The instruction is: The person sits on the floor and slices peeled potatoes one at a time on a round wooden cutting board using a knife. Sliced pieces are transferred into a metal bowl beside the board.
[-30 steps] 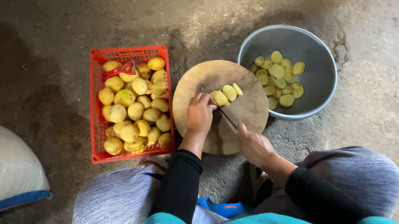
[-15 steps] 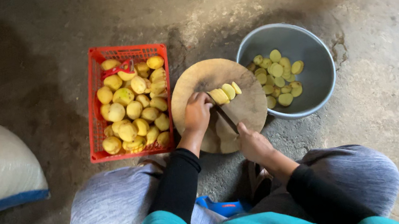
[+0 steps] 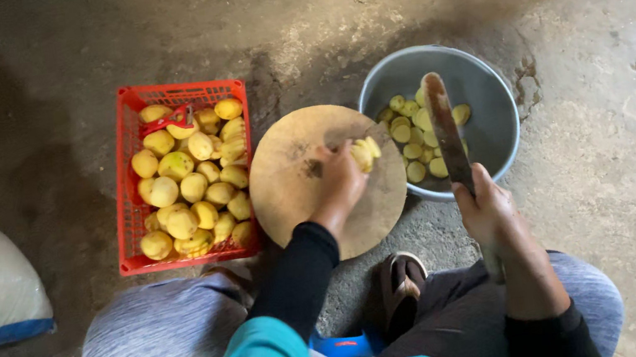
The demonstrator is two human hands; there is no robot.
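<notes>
Potato slices (image 3: pixel 365 153) sit pinched in the left hand (image 3: pixel 339 179) over the round wooden board (image 3: pixel 293 182). The right hand (image 3: pixel 489 207) grips a knife (image 3: pixel 445 130) above the metal bowl (image 3: pixel 490 94). A red crate (image 3: pixel 126 119) of peeled potatoes (image 3: pixel 189 189) stands left.

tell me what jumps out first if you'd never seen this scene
The red crate of peeled potatoes on the left stands out against the grey floor. At centre the left hand holds cut pieces over the round wooden board, and the right hand lifts a long knife above the metal bowl.
</notes>
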